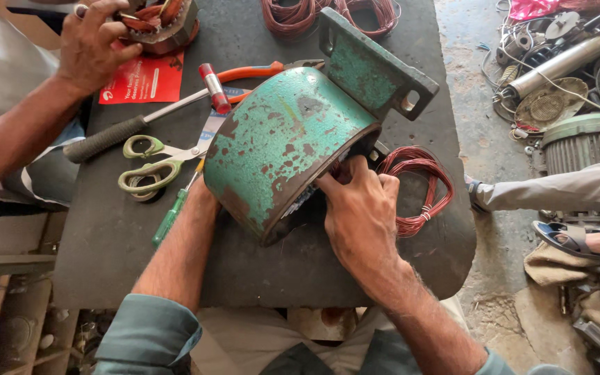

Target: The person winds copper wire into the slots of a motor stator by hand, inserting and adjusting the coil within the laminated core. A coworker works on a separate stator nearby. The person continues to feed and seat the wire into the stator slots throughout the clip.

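A worn green motor housing (282, 142) with a flat mounting foot (373, 66) lies on its side on the dark table (355, 271). My right hand (359, 215) is at its open end, fingers curled over the rim onto the copper winding (345, 170) inside. A loose coil of copper wire (421, 184) lies just right of that hand. My left forearm reaches to the housing's left side; only the wrist of my left hand (201, 198) shows, the rest is hidden behind the shell.
Green-handled scissors (148, 170), a green screwdriver (170, 217), orange-handled pliers (251, 71), a black-gripped tool (105, 139) and a red card (144, 80) lie left. Another person's hand (95, 42) holds a small stator (164, 21). Motor parts (585, 142) and a sandalled foot (585, 239) are right.
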